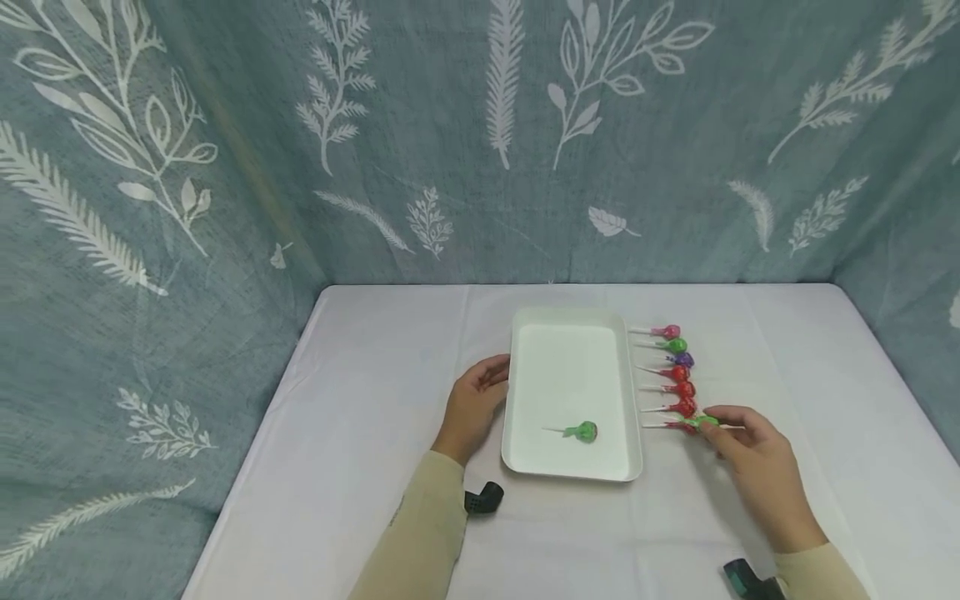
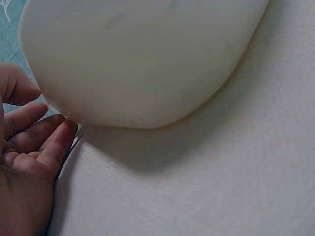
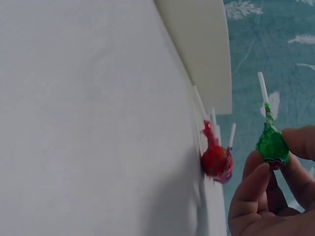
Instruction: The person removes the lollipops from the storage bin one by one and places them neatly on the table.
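My left hand (image 1: 471, 408) is at the left side of a white tray (image 1: 570, 467); in the left wrist view its thumb and fingertips hold the tray's edge. One green-wrapped lollipop (image 1: 583, 432) lies in the tray's lower part, stick to the left. On the right, my right hand (image 1: 761, 462) pinches another green lollipop (image 3: 272, 146) by its head between thumb and fingers. It is over the near end of a row of lollipops, partly covering a red lollipop (image 1: 678, 426) there. In the right wrist view its white stick points up.
Along the tray's right side runs the row: a pink lollipop (image 1: 671, 332), a green one (image 1: 677, 345), a purple one (image 1: 681, 359) and several red ones, sticks toward the tray. A white cloth (image 1: 390, 358) covers the table. Patterned blue-green curtains (image 1: 465, 125) hang behind and beside it.
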The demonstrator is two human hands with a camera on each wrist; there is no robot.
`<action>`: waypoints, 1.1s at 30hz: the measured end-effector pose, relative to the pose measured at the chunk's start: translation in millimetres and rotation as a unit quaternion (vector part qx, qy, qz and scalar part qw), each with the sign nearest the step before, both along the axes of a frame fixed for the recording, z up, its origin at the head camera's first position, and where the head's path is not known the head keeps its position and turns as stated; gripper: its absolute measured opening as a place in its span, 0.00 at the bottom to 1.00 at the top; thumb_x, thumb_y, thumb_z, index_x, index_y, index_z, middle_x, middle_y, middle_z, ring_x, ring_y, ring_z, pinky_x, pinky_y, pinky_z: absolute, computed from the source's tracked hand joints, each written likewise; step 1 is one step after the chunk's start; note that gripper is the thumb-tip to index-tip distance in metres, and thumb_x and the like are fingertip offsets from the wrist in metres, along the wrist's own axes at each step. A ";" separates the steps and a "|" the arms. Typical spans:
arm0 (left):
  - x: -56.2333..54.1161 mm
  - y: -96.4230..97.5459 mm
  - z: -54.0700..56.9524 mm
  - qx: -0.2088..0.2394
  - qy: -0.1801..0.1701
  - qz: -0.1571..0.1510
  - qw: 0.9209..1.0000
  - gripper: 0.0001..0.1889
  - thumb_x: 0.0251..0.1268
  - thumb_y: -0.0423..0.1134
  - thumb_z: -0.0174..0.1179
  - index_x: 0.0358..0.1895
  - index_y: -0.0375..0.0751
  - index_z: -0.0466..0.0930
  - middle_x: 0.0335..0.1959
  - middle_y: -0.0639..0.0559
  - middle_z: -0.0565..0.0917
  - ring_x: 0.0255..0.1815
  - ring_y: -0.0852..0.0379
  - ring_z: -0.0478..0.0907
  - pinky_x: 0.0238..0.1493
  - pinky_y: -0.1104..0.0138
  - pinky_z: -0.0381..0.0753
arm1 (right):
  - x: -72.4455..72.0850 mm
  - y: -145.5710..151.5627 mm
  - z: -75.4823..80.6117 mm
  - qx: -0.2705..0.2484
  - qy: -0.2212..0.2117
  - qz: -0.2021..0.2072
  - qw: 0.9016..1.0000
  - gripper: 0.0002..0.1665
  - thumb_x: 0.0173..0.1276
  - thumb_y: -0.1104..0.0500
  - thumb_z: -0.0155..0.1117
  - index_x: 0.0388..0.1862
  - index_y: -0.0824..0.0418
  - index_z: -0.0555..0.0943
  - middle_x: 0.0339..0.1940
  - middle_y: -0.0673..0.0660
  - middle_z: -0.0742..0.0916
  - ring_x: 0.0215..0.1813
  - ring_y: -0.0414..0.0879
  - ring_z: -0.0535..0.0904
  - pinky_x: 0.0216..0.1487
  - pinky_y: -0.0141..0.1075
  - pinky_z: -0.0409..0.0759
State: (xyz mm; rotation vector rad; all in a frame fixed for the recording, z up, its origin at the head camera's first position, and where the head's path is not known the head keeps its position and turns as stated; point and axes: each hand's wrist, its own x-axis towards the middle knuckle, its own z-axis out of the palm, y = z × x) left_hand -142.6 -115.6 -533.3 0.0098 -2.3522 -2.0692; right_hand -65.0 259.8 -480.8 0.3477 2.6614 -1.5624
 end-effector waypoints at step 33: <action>4.3 -2.7 -2.3 -0.013 0.007 -0.001 1.000 0.22 0.78 0.36 0.61 0.72 0.42 0.81 0.65 0.50 0.86 0.67 0.52 0.82 0.72 0.54 0.79 | 4.3 -1.1 -25.4 0.067 -0.041 0.012 0.997 0.20 0.80 0.55 0.71 0.59 0.69 0.82 0.49 0.61 0.90 0.39 0.47 0.85 0.32 0.34 0.86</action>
